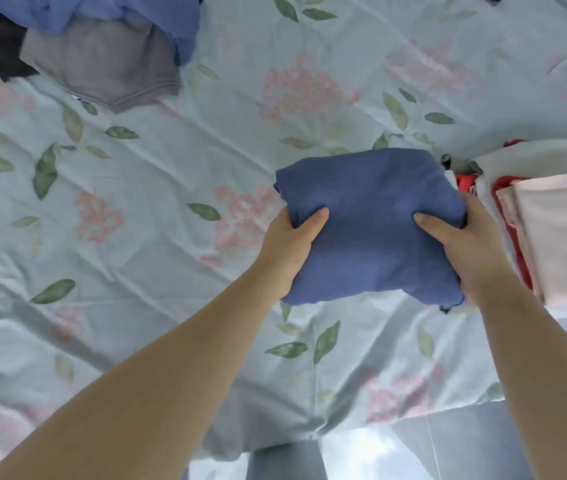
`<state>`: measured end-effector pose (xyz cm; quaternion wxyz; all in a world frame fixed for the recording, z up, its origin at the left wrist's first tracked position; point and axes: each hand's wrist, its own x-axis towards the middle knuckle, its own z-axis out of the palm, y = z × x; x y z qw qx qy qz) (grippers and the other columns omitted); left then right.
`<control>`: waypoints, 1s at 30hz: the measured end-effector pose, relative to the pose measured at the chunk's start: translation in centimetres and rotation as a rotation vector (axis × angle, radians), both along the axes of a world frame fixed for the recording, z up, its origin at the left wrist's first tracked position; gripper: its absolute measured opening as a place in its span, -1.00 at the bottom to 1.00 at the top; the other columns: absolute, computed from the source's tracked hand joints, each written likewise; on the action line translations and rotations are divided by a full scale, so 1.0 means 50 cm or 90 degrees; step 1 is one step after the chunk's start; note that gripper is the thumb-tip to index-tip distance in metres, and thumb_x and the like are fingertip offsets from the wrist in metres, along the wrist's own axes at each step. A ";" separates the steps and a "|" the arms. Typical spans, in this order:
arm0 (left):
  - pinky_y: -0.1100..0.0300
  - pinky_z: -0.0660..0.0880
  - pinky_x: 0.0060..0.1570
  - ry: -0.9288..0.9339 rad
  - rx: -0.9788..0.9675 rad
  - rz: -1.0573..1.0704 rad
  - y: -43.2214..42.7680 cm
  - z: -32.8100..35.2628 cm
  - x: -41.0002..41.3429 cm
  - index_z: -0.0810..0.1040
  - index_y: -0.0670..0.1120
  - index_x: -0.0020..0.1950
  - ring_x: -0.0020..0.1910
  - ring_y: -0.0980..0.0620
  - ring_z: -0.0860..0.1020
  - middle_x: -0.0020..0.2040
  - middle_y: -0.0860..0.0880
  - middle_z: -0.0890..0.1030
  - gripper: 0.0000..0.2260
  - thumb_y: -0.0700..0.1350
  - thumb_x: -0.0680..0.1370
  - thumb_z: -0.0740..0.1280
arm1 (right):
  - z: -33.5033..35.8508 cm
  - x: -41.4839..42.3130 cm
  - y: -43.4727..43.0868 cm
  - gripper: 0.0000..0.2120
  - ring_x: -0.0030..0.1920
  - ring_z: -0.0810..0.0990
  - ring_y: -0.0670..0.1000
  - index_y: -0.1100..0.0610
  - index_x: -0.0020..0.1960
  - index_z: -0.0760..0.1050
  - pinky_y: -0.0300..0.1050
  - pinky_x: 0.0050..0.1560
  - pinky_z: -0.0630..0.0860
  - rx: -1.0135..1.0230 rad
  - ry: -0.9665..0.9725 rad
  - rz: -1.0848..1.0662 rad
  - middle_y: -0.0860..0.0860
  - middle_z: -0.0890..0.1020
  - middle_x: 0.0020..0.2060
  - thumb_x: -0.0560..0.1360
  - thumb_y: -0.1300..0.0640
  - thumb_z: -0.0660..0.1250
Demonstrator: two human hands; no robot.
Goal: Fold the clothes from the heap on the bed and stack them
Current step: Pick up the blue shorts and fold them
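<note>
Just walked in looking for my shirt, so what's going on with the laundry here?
A person is holding a folded blue garment by its sides, the left hand and right hand each gripping it with a thumb on top. It sits just left of the stack of folded clothes and is not yet on it. A heap of unfolded clothes waits at the far left of the floral sheet.

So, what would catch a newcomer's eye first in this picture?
First the folded blue garment in the middle, gripped at its sides by the left hand and the right hand. Beside it at the right edge stands the stack of folded pink and red clothes; the unfolded heap lies at the top left on the floral sheet.
</note>
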<state>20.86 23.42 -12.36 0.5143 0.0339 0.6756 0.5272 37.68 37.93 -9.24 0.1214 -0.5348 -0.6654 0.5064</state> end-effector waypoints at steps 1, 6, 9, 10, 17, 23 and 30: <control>0.21 0.50 -0.18 0.067 -0.035 -0.026 0.020 -0.011 0.013 0.48 0.11 0.07 -0.06 0.08 0.62 -0.12 0.17 0.62 -0.86 0.02 0.53 0.33 | -0.011 0.008 0.021 -0.64 0.02 0.58 0.00 -0.01 0.22 0.40 -0.08 -0.04 0.50 0.036 -0.078 0.018 -0.13 0.59 -0.02 0.47 0.11 0.38; -0.02 0.35 0.23 0.429 -0.340 -0.261 0.050 -0.062 0.048 -0.02 -0.04 0.54 0.38 -0.15 0.26 0.44 -0.06 0.25 -0.32 0.02 0.55 0.28 | -0.065 -0.001 0.029 -0.34 0.47 0.08 0.23 -0.05 0.50 0.13 0.21 0.38 0.09 0.258 -0.472 0.114 0.11 0.09 0.52 0.48 -0.01 0.33; -0.03 0.30 0.29 0.547 -0.302 -0.373 0.042 -0.086 0.047 -0.01 0.03 0.55 0.44 -0.11 0.15 0.51 -0.06 0.12 -0.36 0.02 0.56 0.25 | -0.110 -0.031 -0.009 -0.38 0.51 -0.02 0.17 -0.11 0.52 0.07 0.19 0.42 0.02 0.278 -0.449 0.249 0.05 0.01 0.54 0.53 -0.10 0.23; -0.03 0.28 0.30 0.571 -0.301 -0.431 0.038 -0.094 0.044 0.01 0.05 0.54 0.45 -0.10 0.12 0.51 -0.05 0.10 -0.38 0.03 0.57 0.24 | -0.128 -0.036 -0.021 -0.39 0.52 -0.02 0.16 -0.13 0.52 0.05 0.18 0.42 0.01 0.251 -0.476 0.290 0.03 0.00 0.54 0.54 -0.13 0.20; 0.00 0.19 0.35 0.702 -0.265 -0.555 -0.015 -0.115 -0.041 0.11 0.08 0.52 0.47 -0.08 0.10 0.51 -0.03 0.14 -0.45 0.05 0.57 0.22 | -0.152 -0.084 -0.057 -0.45 0.48 0.07 0.18 -0.03 0.48 0.22 0.20 0.41 -0.01 0.255 -0.490 0.252 0.10 0.14 0.51 0.52 -0.04 0.25; 0.01 0.16 0.37 0.775 -0.341 -0.522 -0.125 -0.109 -0.204 0.13 0.08 0.52 0.49 -0.07 0.11 0.52 -0.03 0.15 -0.46 0.02 0.57 0.22 | -0.129 -0.278 -0.104 -0.53 0.49 0.08 0.11 0.00 0.46 0.25 0.06 0.41 0.03 0.312 -0.379 0.429 0.05 0.13 0.51 0.57 -0.01 0.19; -0.01 0.10 0.40 0.769 -0.450 -0.473 -0.281 -0.143 -0.437 0.03 0.07 0.54 0.51 -0.06 0.03 0.54 -0.03 0.07 -0.44 0.05 0.59 0.17 | -0.155 -0.575 -0.175 -0.53 0.45 0.12 0.13 0.01 0.45 0.23 0.01 0.36 0.11 0.348 -0.321 0.575 0.05 0.11 0.50 0.56 0.04 0.19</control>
